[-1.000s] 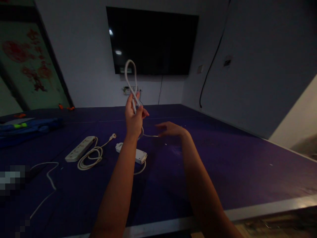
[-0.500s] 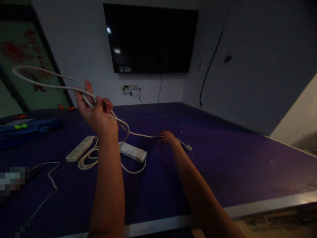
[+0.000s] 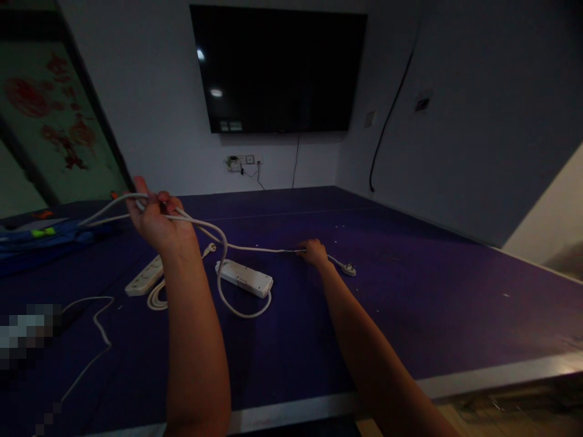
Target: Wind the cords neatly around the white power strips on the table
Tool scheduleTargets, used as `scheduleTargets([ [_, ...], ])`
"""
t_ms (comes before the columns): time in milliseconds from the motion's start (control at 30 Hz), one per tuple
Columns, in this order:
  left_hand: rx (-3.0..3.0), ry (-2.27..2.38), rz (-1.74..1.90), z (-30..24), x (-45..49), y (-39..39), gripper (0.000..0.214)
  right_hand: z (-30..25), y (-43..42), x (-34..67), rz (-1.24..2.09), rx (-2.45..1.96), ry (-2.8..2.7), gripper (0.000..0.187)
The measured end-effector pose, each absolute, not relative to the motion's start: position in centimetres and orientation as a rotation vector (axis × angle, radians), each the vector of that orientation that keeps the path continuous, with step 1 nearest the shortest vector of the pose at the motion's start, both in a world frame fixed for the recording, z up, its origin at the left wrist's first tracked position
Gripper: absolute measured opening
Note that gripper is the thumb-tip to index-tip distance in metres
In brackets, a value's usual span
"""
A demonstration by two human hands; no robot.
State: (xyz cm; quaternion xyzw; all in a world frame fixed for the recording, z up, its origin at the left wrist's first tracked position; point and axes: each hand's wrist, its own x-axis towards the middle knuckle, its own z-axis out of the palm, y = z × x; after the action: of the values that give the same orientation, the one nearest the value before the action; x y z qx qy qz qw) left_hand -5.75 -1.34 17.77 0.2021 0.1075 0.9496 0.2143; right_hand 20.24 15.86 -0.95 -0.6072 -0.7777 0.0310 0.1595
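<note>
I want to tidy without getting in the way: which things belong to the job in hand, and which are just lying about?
In the job:
white cable, in the left hand, with the right hand on it
its plug
middle power strip on its other end

Apparently lying about:
other power strip and its coiled cord
blue bundle
thin cable at the left

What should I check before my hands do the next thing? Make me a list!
1. Left hand holding the white cord: ok.
2. Right hand on the cord near its plug: ok.
3. Plug out of any socket: ok, it lies on the purple surface.
4. Cord pulled straight: not ok, it curves beside the middle power strip.
5. Cord free of knots: cannot tell, fingers hide part.
</note>
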Motion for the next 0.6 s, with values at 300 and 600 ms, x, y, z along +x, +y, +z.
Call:
scheduleTargets([
  [300, 0.578, 0.057, 2.519, 18.2, -6.7, -1.9, 0.027, -1.3, 15.7, 19.3, 0.188, -1.528, -2.237, 0.010],
  [600, 0.423, -0.022, 2.566, 17.8, -8.8, -2.1, 0.026, 4.4, 15.2, 17.5, 0.328, -1.218, -2.037, 0.019],
])
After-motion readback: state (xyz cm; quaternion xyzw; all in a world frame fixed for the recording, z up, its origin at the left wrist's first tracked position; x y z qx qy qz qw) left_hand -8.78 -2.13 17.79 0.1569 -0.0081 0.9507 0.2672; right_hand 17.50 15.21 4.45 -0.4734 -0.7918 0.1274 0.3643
